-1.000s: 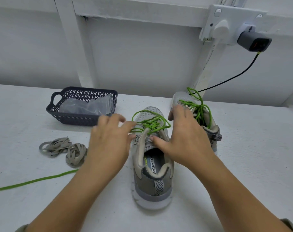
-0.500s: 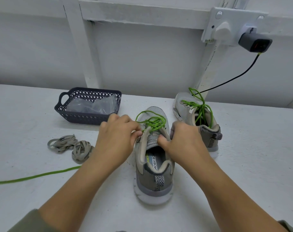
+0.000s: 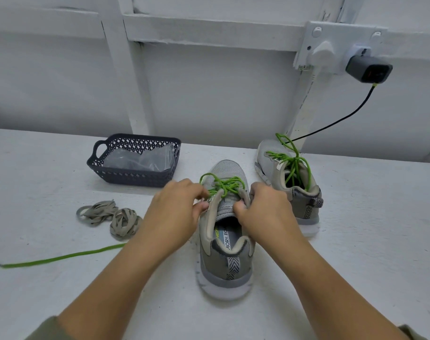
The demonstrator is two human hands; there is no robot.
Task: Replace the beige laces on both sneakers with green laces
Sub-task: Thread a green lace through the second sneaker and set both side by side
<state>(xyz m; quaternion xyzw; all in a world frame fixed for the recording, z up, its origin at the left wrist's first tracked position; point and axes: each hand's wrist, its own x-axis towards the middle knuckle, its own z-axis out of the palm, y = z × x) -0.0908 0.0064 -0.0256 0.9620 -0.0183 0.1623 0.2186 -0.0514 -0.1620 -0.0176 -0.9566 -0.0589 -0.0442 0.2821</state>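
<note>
Dead centre of the frame, the near sneaker (image 3: 225,256) sits on the white table (image 3: 368,241) with its heel toward the camera, and a green lace (image 3: 225,186) is already criss-crossed over its front.

The left hand (image 3: 177,217) is curled up against the left side of the shoe opening, with thumb and fingertips pinching the green lace right by the top eyelets. The right hand (image 3: 265,212) is curled too, gripping the right edge of the opening with its thumb tucked against the tongue. Can't tell if there's any lace between those fingers.

Up and to the right stands the far sneaker (image 3: 292,192), also heel-on, with its own green lacing (image 3: 292,163) hanging in loose loops.

The beige laces (image 3: 111,217) lie in two bundles at centre left. Below them a loose green strand (image 3: 61,257) runs from the lower left edge and disappears under the left forearm.

Further back on the left is a dark basket (image 3: 135,179) with a clear plastic bag (image 3: 138,159) inside. A charger (image 3: 367,69) is plugged in at upper right.
</note>
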